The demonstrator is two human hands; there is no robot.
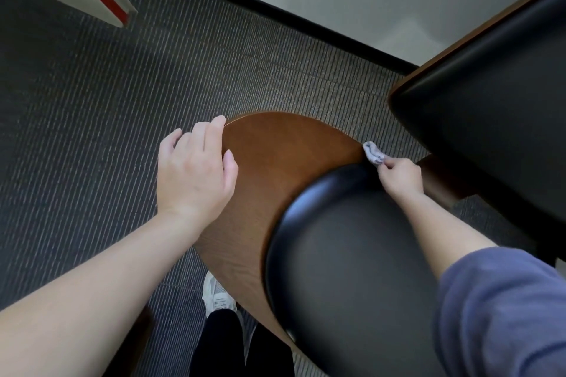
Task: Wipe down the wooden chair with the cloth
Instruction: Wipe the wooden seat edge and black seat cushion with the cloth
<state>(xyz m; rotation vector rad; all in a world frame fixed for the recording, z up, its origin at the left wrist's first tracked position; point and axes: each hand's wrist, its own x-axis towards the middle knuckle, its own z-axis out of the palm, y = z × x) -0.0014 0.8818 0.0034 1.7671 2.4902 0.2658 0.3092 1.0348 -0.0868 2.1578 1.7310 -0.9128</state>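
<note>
The wooden chair [284, 150] shows a curved brown backrest with a black padded seat [346, 254] below it, in the middle of the view. My left hand [196, 171] rests on the left edge of the backrest, fingers bent over the wood. My right hand [401, 176] pinches a small grey cloth [373, 154] against the backrest's right edge, just above the seat.
A second chair with a black cushion and wooden frame [490, 119] stands close at the right. Dark ribbed carpet [92, 107] covers the floor. A pale wall with black skirting [275, 9] runs behind. My shoe [217, 297] is beneath the chair.
</note>
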